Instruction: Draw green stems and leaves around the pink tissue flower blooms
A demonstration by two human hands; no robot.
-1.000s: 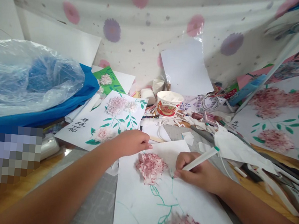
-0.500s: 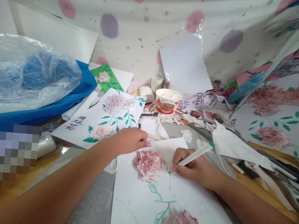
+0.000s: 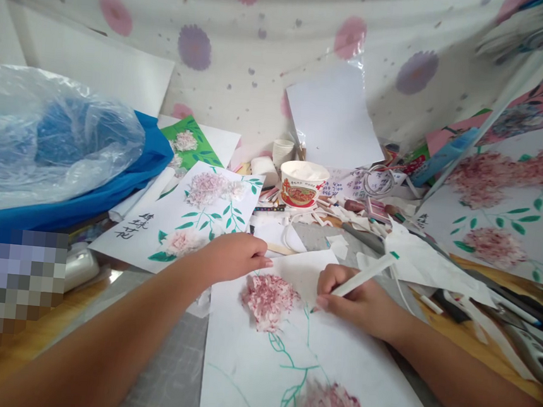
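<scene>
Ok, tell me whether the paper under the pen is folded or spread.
Spread: the paper lies flat on the gray mat, no fold showing, though its near end is out of view.

White tub (red design on its side) near a cup stack

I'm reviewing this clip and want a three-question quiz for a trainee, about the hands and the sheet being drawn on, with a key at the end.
1. Multiple choice: what does the right hand hold?
a) scissors
b) a white pen
c) a paintbrush
2. True or false: the left hand is wrapped around the paper bowl.
3. Fill in the missing word: the leaf outlines on the sheet are drawn in ____.

Key
1. b
2. False; the left hand is at the far edge of the sheet.
3. green
</scene>
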